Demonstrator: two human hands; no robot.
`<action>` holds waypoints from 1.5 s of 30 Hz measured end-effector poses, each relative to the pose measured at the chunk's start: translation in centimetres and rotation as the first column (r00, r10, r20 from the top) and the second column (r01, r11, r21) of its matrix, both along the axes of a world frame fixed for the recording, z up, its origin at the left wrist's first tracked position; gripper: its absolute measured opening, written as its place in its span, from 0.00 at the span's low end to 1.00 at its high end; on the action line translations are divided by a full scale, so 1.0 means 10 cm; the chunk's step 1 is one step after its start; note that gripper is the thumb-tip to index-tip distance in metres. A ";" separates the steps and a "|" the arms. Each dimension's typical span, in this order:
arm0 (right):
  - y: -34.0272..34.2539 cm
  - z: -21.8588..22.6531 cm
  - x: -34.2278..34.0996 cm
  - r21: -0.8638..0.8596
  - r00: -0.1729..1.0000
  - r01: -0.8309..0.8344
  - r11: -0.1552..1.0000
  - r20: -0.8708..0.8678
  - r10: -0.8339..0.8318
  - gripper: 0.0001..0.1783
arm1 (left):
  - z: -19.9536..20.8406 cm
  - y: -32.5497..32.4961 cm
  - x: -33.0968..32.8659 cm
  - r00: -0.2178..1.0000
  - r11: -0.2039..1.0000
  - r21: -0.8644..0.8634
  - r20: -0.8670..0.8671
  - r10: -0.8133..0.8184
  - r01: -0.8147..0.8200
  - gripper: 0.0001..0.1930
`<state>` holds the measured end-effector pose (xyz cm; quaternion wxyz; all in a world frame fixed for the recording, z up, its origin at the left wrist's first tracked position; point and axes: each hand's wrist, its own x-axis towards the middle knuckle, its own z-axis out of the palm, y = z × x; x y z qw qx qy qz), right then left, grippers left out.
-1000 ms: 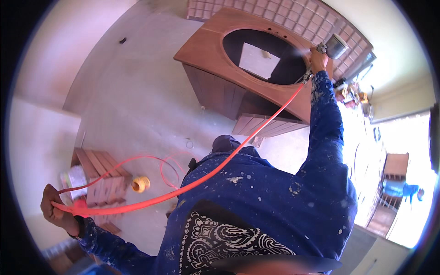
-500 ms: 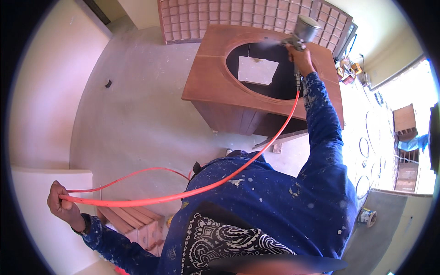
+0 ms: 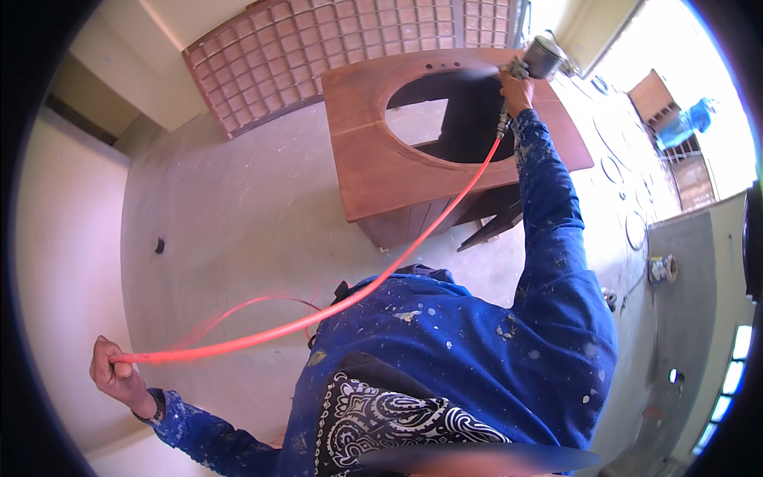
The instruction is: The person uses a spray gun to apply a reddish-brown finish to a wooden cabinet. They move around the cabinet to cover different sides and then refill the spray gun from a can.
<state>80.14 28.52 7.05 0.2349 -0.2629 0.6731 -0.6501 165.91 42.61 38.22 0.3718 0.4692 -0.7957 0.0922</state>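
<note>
My right hand (image 3: pixel 518 92) grips a spray gun (image 3: pixel 515 68) with a grey metal cup (image 3: pixel 545 56) on top. Pale mist leaves its nozzle toward the left, over the far right rim of a round opening in a reddish-brown wooden cabinet (image 3: pixel 355 151). The opening shows a dark inside and a light patch. From the gun's handle a red-orange air hose (image 3: pixel 318 316) sags across in front of my body. Out at the lower left, my left hand (image 3: pixel 118 375) is closed around that hose. A thinner blurred stretch of hose (image 3: pixel 238 304) loops behind it.
Behind the cabinet leans a wide wooden lattice panel (image 3: pixel 318 60). A can (image 3: pixel 659 269) sits on the floor at right, near dark ring marks (image 3: pixel 636 230). Farther right is a wooden piece (image 3: pixel 653 97) with blue plastic sheeting (image 3: pixel 685 125). A small black object (image 3: pixel 160 246) lies on the left floor.
The view has turned, so the cabinet and lattice panel appear rotated. The gun, still misting, sits closer to the opening's far right rim. The thin hose loop behind my left hand has swung.
</note>
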 end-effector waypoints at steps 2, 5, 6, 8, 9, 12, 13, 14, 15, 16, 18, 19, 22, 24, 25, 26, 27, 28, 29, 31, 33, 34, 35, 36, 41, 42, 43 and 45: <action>0.24 0.01 0.05 0.161 0.934 0.320 0.934 -0.218 -0.283 0.28 | -0.03 -0.38 0.23 0.998 0.998 0.028 -0.006 -0.057 0.057 0.42; 0.80 0.14 0.41 0.257 0.842 0.517 0.817 -0.324 -0.431 0.32 | -0.07 -0.96 0.43 0.990 0.988 0.063 -0.019 -0.140 0.141 0.42; 0.93 0.18 0.58 0.262 0.842 0.522 0.812 -0.312 -0.441 0.33 | -0.09 -1.12 0.47 0.985 0.982 0.083 -0.043 -0.165 0.168 0.42; 0.97 0.22 0.88 0.250 0.751 0.644 0.724 -0.388 -0.534 0.33 | -0.14 -1.46 0.49 0.977 0.974 0.098 -0.071 -0.199 0.205 0.42; 0.96 0.24 0.96 0.247 0.722 0.679 0.692 -0.394 -0.569 0.33 | -0.16 -1.63 0.48 0.973 0.971 0.103 -0.100 -0.206 0.216 0.42; 0.79 0.28 0.90 0.239 0.702 0.700 0.673 -0.405 -0.586 0.35 | -0.29 -1.95 0.39 0.957 0.948 0.142 -0.110 -0.269 0.283 0.42; 0.71 0.32 0.79 0.246 0.719 0.676 0.695 -0.426 -0.549 0.35 | -0.33 -2.05 0.33 0.951 0.942 0.156 -0.124 -0.282 0.299 0.42; 0.64 0.32 0.70 0.261 0.737 0.649 0.714 -0.446 -0.507 0.36 | -0.35 -2.12 0.29 0.953 0.939 0.175 -0.114 -0.280 0.297 0.42; 0.54 0.34 0.62 0.247 0.772 0.595 0.765 -0.441 -0.457 0.36 | -0.36 -2.22 0.24 0.951 0.933 0.187 -0.105 -0.292 0.307 0.42; 0.43 0.38 0.55 0.229 0.801 0.537 0.812 -0.439 -0.406 0.36 | -0.38 -2.31 0.18 0.948 0.928 0.197 -0.099 -0.303 0.317 0.42; 0.24 0.44 0.63 0.181 0.872 0.389 0.903 -0.389 -0.297 0.33 | -0.37 -2.51 0.11 0.933 0.910 0.204 -0.084 -0.350 0.360 0.42; 0.14 0.49 0.76 0.146 0.911 0.298 0.943 -0.340 -0.235 0.30 | -0.38 -2.61 0.08 0.928 0.903 0.216 -0.082 -0.363 0.372 0.42; 0.00 0.82 1.35 0.289 0.973 0.042 0.956 -0.231 0.027 0.27 | -0.45 -2.92 0.07 0.896 0.869 0.221 -0.129 -0.424 0.443 0.43; -0.11 1.00 1.92 0.322 0.957 -0.098 0.942 -0.230 0.178 0.25 | -0.49 -3.13 0.13 0.863 0.841 0.201 -0.175 -0.475 0.503 0.42; -0.15 1.07 2.20 0.307 0.930 -0.155 0.939 -0.275 0.243 0.24 | -0.51 -3.23 0.18 0.836 0.815 0.197 -0.207 -0.508 0.544 0.41; -0.20 1.14 2.44 0.280 0.905 -0.222 0.934 -0.298 0.304 0.20 | -0.53 -3.31 0.24 0.824 0.801 0.207 -0.229 -0.518 0.562 0.41; -0.25 1.19 2.68 0.252 0.875 -0.290 0.923 -0.320 0.362 0.17 | -0.56 -3.38 0.30 0.811 0.788 0.213 -0.255 -0.526 0.578 0.41; -0.27 1.21 2.88 0.205 0.851 -0.367 0.908 -0.320 0.416 0.15 | -0.62 -3.38 0.37 0.800 0.778 0.214 -0.281 -0.531 0.591 0.41; -0.36 1.26 3.03 0.216 0.828 -0.436 0.874 -0.284 0.483 0.15 | -0.66 -3.42 0.43 0.790 0.767 0.217 -0.296 -0.538 0.604 0.41; -0.57 1.34 3.24 0.330 0.797 -0.472 0.817 -0.237 0.556 0.14 | -0.73 -3.47 0.53 0.788 0.764 0.221 -0.304 -0.536 0.606 0.41; -0.84 1.36 3.45 0.286 0.800 -0.500 0.817 -0.210 0.563 0.17 | -0.78 -3.52 0.60 0.786 0.763 0.228 -0.320 -0.528 0.605 0.40; -1.03 1.37 3.52 0.260 0.829 -0.491 0.831 -0.154 0.538 0.18 | -0.81 -3.53 0.62 0.785 0.763 0.229 -0.333 -0.522 0.605 0.40; -1.24 1.39 3.55 0.216 0.842 -0.500 0.839 -0.105 0.529 0.18 | -0.82 -3.53 0.64 0.785 0.764 0.230 -0.344 -0.515 0.602 0.40; -1.42 1.41 3.54 0.170 0.849 -0.511 0.843 -0.057 0.526 0.19 | -0.83 -3.52 0.67 0.793 0.772 0.234 -0.348 -0.501 0.591 0.40; -2.11 1.28 3.27 0.204 0.870 -0.468 0.860 -0.068 0.489 0.23 | -0.77 -3.26 0.76 0.847 0.826 0.254 -0.337 -0.412 0.503 0.41; -2.15 1.25 3.12 0.201 0.862 -0.476 0.856 -0.084 0.499 0.23 | -0.77 -3.18 0.73 0.855 0.841 0.244 -0.340 -0.391 0.482 0.41; -2.15 1.21 2.94 0.219 0.862 -0.468 0.856 -0.101 0.497 0.23 | -0.77 -3.09 0.68 0.863 0.855 0.238 -0.344 -0.371 0.462 0.41; -2.07 1.16 2.52 0.284 0.877 -0.423 0.861 -0.110 0.467 0.22 | -0.78 -2.86 0.51 0.884 0.881 0.228 -0.333 -0.329 0.414 0.42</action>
